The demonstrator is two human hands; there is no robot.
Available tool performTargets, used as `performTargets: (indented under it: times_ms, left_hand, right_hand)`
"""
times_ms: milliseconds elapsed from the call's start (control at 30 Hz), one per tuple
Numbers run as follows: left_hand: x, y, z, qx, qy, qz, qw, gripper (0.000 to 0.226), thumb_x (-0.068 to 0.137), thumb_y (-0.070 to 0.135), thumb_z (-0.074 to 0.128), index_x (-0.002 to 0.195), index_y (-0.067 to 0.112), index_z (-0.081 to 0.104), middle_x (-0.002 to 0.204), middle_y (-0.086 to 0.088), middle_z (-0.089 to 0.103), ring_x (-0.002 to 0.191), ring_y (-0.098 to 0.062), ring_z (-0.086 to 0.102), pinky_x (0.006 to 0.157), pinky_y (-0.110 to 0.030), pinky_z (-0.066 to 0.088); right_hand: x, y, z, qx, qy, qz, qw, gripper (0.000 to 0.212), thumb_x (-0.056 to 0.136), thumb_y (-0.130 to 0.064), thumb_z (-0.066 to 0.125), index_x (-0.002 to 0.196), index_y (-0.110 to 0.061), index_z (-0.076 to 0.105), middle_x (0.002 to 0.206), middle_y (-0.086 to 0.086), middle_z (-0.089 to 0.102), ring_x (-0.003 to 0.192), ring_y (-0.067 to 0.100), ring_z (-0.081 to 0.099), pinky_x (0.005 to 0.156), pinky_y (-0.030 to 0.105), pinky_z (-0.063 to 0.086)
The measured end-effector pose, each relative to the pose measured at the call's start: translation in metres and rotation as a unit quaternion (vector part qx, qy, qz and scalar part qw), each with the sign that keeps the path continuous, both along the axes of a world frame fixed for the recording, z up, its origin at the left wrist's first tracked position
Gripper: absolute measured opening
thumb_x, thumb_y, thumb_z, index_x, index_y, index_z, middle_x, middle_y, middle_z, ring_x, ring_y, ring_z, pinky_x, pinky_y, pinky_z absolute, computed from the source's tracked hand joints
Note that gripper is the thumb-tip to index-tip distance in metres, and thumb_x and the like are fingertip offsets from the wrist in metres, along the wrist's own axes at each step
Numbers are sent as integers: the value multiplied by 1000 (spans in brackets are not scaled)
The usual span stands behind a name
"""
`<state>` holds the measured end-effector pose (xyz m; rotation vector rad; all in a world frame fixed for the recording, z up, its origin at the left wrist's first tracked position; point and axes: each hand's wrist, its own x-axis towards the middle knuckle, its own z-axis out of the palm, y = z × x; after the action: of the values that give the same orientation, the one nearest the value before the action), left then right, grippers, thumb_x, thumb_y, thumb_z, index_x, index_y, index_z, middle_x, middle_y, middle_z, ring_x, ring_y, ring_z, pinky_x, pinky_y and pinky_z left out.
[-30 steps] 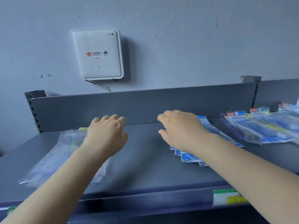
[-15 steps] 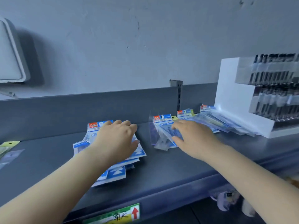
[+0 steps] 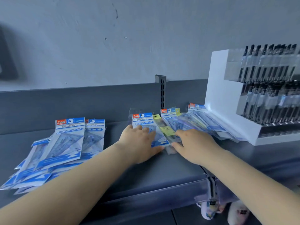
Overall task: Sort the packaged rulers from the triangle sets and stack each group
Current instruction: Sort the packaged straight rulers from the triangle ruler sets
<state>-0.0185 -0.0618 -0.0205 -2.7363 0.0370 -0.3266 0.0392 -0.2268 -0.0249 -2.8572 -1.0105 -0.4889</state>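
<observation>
Head view, left hand [image 3: 139, 142] now on triangle set [image 3: 146, 127]

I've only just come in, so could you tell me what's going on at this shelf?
A person is sorting packaged stationery on a grey shelf. A loose stack of blue triangle sets already lies on the left. The left hand rests flat on another triangle set in the unsorted pile, while the right hand touches a yellow-labelled ruler pack beside it. More mixed packs fan out toward a white pen display on the right.
</observation>
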Motion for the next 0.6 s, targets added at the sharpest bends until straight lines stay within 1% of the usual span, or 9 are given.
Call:
performTargets:
  times_ms: [67,200,267,333,400,433,467,533,600]
  left_hand:
    - [2,2,-4,-12,23,10,1000,62,92,63,21,139,25,33,138,2,45,125,-21,44,95,-35,34]
    - [0,4,-3,-43,33,10,998,52,93,60,25,130,27,43,132,5,51,121,-19,48,96,-34,38]
    - [-5,4,0,-69,37,4,997,49,93,59,29,127,28,47,128,7,54,119,-18,50,95,-34,41]
    - [-10,6,3,-107,41,10,993,45,92,59,34,119,29,54,121,9,58,113,-17,53,90,-32,43]
    - [-13,8,7,-182,30,44,982,44,90,60,39,110,29,63,112,10,63,105,-16,58,86,-31,47]
    - [-13,9,9,-215,16,65,974,45,88,61,41,105,28,67,103,9,65,98,-17,60,82,-30,48]
    - [-12,9,10,-228,-3,85,970,46,87,62,43,99,26,70,93,7,65,91,-18,60,75,-27,47]
    - [-8,10,9,-210,-34,122,969,54,83,66,45,90,18,68,85,2,62,81,-20,57,66,-27,42]
    - [-4,13,5,-187,-32,157,969,58,78,71,47,87,15,56,90,-1,61,80,-20,51,66,-28,38]
  right_hand:
    - [2,1,-2,5,20,-8,1000,37,95,-43,38,119,-18,49,114,4,61,107,26,56,67,29,35]
    - [1,4,2,25,52,-20,998,26,95,-33,45,111,-13,49,110,4,59,103,26,56,67,28,36]
    - [1,5,4,47,78,-32,995,20,93,-30,50,103,-13,46,99,5,55,94,26,55,65,28,36]
    - [1,5,7,90,123,-44,987,22,88,-26,57,95,-14,40,85,1,48,84,23,49,61,29,36]
    - [4,3,10,127,176,-49,975,26,84,-22,62,99,-13,42,85,1,50,83,22,49,59,29,36]
    - [5,2,11,130,196,-52,971,27,83,-22,62,100,-12,43,87,2,51,84,22,50,59,29,37]
    - [5,1,12,123,207,-54,969,24,83,-22,63,96,-11,45,88,2,51,85,23,52,59,29,37]
    - [7,-2,12,98,206,-58,972,21,84,-27,61,83,-10,49,82,0,50,84,22,53,58,27,38]
    - [6,-2,11,59,188,-66,978,33,87,-33,56,68,-13,39,74,-2,42,81,21,47,55,26,33]
